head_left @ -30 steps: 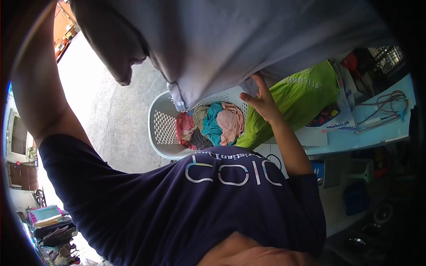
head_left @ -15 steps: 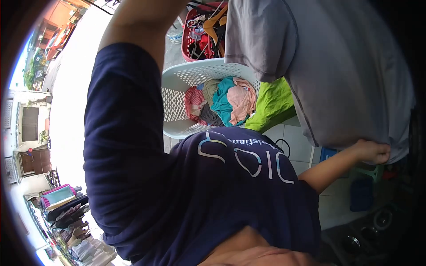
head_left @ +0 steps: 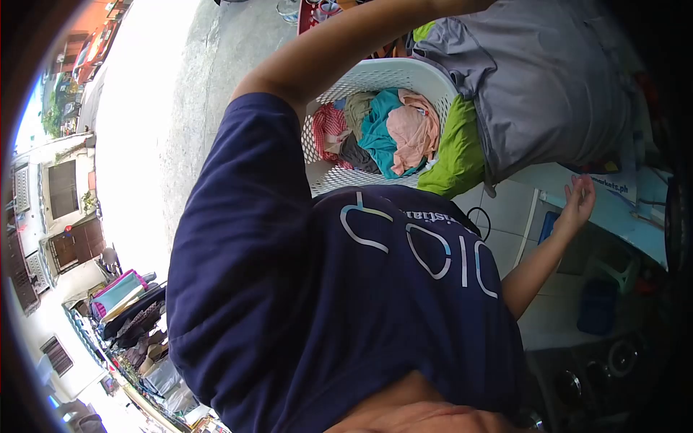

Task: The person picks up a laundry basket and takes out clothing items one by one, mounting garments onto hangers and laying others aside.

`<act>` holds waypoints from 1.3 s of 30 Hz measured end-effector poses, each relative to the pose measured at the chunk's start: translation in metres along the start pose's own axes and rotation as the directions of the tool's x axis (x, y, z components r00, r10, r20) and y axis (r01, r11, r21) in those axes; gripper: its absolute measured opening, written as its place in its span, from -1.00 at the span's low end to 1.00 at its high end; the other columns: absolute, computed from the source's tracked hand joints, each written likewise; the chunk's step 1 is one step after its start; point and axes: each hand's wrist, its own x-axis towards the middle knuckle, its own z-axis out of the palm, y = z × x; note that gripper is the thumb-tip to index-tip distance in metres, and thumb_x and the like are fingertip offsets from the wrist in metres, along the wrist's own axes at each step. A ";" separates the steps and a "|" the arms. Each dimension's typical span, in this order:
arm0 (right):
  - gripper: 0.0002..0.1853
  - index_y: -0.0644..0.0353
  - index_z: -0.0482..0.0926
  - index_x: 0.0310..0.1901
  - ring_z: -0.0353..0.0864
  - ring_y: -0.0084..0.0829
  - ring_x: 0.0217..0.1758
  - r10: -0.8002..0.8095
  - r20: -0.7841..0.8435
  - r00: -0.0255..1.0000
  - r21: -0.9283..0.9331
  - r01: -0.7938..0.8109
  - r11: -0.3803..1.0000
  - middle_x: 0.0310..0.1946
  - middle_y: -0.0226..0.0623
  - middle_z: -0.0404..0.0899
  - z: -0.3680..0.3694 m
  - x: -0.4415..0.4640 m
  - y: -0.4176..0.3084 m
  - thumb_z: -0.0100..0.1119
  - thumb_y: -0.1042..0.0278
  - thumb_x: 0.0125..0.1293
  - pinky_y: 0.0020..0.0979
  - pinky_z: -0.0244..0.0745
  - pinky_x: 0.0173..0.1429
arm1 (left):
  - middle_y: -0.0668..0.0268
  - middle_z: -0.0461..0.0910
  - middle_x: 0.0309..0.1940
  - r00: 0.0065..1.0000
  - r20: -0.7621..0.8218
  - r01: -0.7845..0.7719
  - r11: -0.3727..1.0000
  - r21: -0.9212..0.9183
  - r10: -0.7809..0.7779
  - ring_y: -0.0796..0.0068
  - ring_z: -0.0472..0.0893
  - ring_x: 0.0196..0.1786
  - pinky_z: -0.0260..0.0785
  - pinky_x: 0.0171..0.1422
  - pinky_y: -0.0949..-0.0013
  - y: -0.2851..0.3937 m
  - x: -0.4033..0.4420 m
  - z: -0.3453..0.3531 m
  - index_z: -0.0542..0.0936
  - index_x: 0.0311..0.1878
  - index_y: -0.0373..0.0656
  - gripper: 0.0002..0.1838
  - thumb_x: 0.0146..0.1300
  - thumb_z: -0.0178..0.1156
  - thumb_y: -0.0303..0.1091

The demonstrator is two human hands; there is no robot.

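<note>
A grey garment (head_left: 556,86) lies spread and wrinkled at the upper right, partly over a lime-green garment (head_left: 458,155). My left arm crosses above the basket; only the lower edge of my left hand (head_left: 465,6) shows at the top border beside the grey garment, its fingers hidden. Just below the grey garment, my right hand (head_left: 580,202) is open, fingers apart, holding nothing. A white perforated basket (head_left: 415,71) contains pink (head_left: 413,133), teal (head_left: 377,133), red-checked and dark clothes.
Behind the basket is part of a red basket (head_left: 309,16). At the right, a light-blue tabletop (head_left: 646,234) carries a printed bag (head_left: 613,186). A green stool (head_left: 617,270) and a blue item (head_left: 598,307) are on the lower right. Clothes and goods (head_left: 137,317) stand at the far left.
The grey garment has gone from hanging in the air to lying over the green one. My right hand has let go of it and opened. My left arm has swung right across the basket.
</note>
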 end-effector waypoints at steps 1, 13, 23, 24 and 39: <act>-0.60 0.27 0.40 0.16 0.48 -0.36 0.15 -0.011 -0.005 1.000 -0.033 0.011 0.999 0.08 -0.22 0.47 0.007 -0.003 -0.005 0.16 0.26 0.38 -0.26 0.43 0.22 | 0.12 0.54 -0.24 0.996 -0.014 -0.089 0.995 -0.048 0.089 0.21 0.60 -0.21 0.47 -0.19 0.21 0.016 -0.032 -0.008 0.47 -0.04 -0.13 -0.74 0.24 0.18 -0.27; -0.84 0.39 0.54 -0.08 0.58 -0.49 -0.08 -0.486 0.289 0.824 0.029 0.500 0.865 -0.05 -0.22 0.52 0.157 -0.064 -0.105 0.08 0.50 0.39 -0.51 0.53 0.02 | -0.01 0.66 -0.29 -0.515 0.243 0.815 -0.557 -0.159 -0.822 0.12 0.69 -0.23 0.51 -0.16 0.19 0.012 -0.450 0.122 0.57 -0.13 -0.43 -0.46 0.14 0.28 -0.03; -0.90 0.27 0.61 -0.19 0.60 -0.46 -0.22 -0.390 0.805 0.448 0.122 0.519 0.846 -0.26 -0.27 0.61 0.231 -0.140 -0.132 0.18 0.51 0.28 -0.48 0.49 -0.14 | 0.33 0.60 -0.44 -0.015 0.732 0.975 -0.174 -0.142 -0.682 0.57 0.50 -0.45 0.31 -0.43 0.45 0.002 -0.386 0.041 0.63 -0.16 -0.25 -0.64 0.14 0.33 -0.13; -0.84 0.26 0.58 -0.12 0.60 -0.46 -0.21 -0.327 0.822 0.466 0.097 0.452 0.887 -0.20 -0.26 0.58 0.233 -0.143 -0.123 0.20 0.51 0.26 -0.49 0.49 -0.15 | 0.39 0.57 -0.48 0.054 0.756 0.963 -0.167 -0.213 -0.652 0.63 0.46 -0.48 0.27 -0.44 0.48 0.012 -0.372 0.014 0.63 -0.19 -0.23 -0.69 0.16 0.31 -0.17; -0.76 0.31 0.59 0.00 0.59 -0.53 -0.24 -0.627 0.582 0.517 0.148 0.691 0.707 -0.19 -0.29 0.57 0.251 -0.141 -0.212 0.15 0.42 0.35 -0.53 0.48 -0.17 | 0.20 0.51 0.09 0.690 0.140 0.482 0.306 -0.821 -0.710 0.48 0.51 0.13 0.35 0.23 0.39 0.125 -0.281 -0.158 0.30 0.28 -0.32 -0.44 0.20 0.20 -0.59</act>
